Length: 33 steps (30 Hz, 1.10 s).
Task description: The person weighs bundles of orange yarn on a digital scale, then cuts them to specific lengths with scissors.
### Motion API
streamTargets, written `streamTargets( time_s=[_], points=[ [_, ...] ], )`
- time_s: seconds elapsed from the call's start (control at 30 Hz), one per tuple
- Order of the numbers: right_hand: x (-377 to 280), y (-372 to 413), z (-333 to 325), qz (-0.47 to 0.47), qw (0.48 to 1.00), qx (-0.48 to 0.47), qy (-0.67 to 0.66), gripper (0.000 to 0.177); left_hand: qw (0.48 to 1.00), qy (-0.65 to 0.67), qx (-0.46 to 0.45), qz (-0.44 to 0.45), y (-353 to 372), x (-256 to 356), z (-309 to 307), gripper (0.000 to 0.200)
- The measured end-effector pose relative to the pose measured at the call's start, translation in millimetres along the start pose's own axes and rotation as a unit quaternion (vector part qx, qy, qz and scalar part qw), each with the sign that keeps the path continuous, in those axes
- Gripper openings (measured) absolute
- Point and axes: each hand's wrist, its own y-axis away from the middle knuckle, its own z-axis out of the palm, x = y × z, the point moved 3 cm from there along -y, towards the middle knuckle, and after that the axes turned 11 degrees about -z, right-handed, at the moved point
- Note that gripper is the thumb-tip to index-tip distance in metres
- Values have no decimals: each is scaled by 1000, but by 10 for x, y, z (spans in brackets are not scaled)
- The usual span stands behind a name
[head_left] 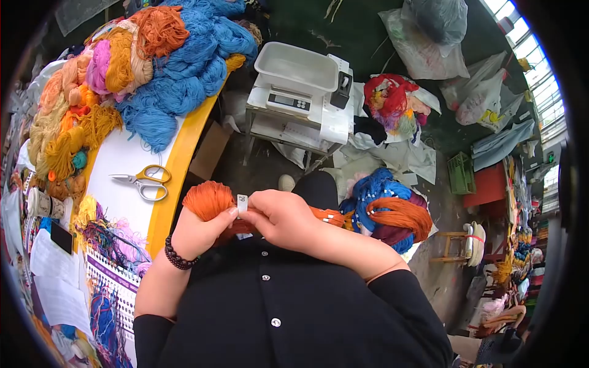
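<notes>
An orange skein of yarn (208,200) is held in front of my body by my left hand (199,232), whose fingers wrap round it. A small white label with dark print (242,203) stands up between my two hands. My right hand (283,216) pinches at this label with thumb and forefinger, close to my left thumb tip. More orange yarn shows below my hands and past my right wrist. To the right lies a pile of blue and dark red skeins (377,187), with another orange skein (402,218) on top.
Left, a yellow-edged table (175,181) bears scissors (144,182), a heap of blue yarn (178,73), a phone (61,237) and thread samples. Ahead stands a scale with a white tray (297,67). Plastic bags (429,43) and a green crate (460,173) are at the right.
</notes>
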Motion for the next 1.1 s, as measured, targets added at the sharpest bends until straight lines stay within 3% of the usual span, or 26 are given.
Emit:
streamTargets(
  time_s=[0.03,0.07,0.13,0.17,0.23,0.3,0.33,0.37,0.4,0.47,0.57,0.6,0.63,0.67,0.73,0.77,0.8,0.83,0.87,0.9,0.97,1.0,1.03,1.07,1.1],
  points=[
    [-38,14,-17,-62,995,29,68,8,1000,-1,0,-1,5,24,-10,10],
    [-75,29,-29,-122,982,57,135,8,997,48,-19,-60,10,26,-20,11],
    [-168,39,-63,-251,933,87,244,22,969,182,-62,-154,22,-38,16,14],
    [-223,57,-90,-300,902,94,296,28,969,183,-61,-156,20,-75,7,14],
    [-213,77,-117,-326,882,92,328,37,932,286,-167,-149,19,-105,42,10],
    [-208,73,-148,-320,891,96,307,38,936,288,-131,-157,58,-155,82,8],
    [-199,68,-131,-320,891,95,307,38,953,270,-66,-118,66,-164,98,7],
    [-170,53,-119,-291,914,120,257,37,965,250,-1,-78,67,-158,81,7],
    [-140,36,-101,-262,932,145,207,36,963,254,-28,-81,65,-160,42,7],
    [-48,-5,-30,-81,984,157,22,31,991,70,90,71,101,-46,108,7],
    [89,17,125,69,934,195,-293,13,968,-56,163,182,138,15,192,6],
    [90,23,114,71,933,195,-294,13,961,-85,170,201,129,26,203,4],
    [55,21,64,25,963,184,-197,11,961,-85,170,199,113,2,177,4],
    [25,22,25,-23,980,172,-98,10,979,-54,135,143,73,-68,142,7],
    [22,36,-25,-66,983,170,-32,8,995,66,74,32,-28,-126,142,15],
    [-4,43,-32,-109,979,168,35,7,979,188,-1,-74,-53,-171,165,14],
    [-35,29,-31,-135,973,184,38,10,933,305,-74,-176,-56,-201,193,12],
    [-44,22,-31,-135,973,183,36,10,886,363,-165,-237,-44,-209,198,8],
    [-47,20,-30,-133,974,185,13,9,886,364,-163,-238,-40,-229,194,8],
    [-46,22,-26,-130,973,188,-11,8,882,384,-154,-224,-42,-252,189,9],
    [55,70,42,-11,969,187,-160,4,894,386,-141,-177,-59,-292,173,9],
    [127,103,105,50,945,204,-252,6,960,257,-60,-89,-69,-230,159,9],
    [182,144,162,135,890,188,-393,11,993,118,23,1,-62,-152,156,8],
    [189,140,163,135,890,188,-393,11,993,0,95,74,-56,-155,134,8],
    [213,130,183,172,850,190,-460,12,976,-104,130,139,-48,-135,142,9]
  ],
)
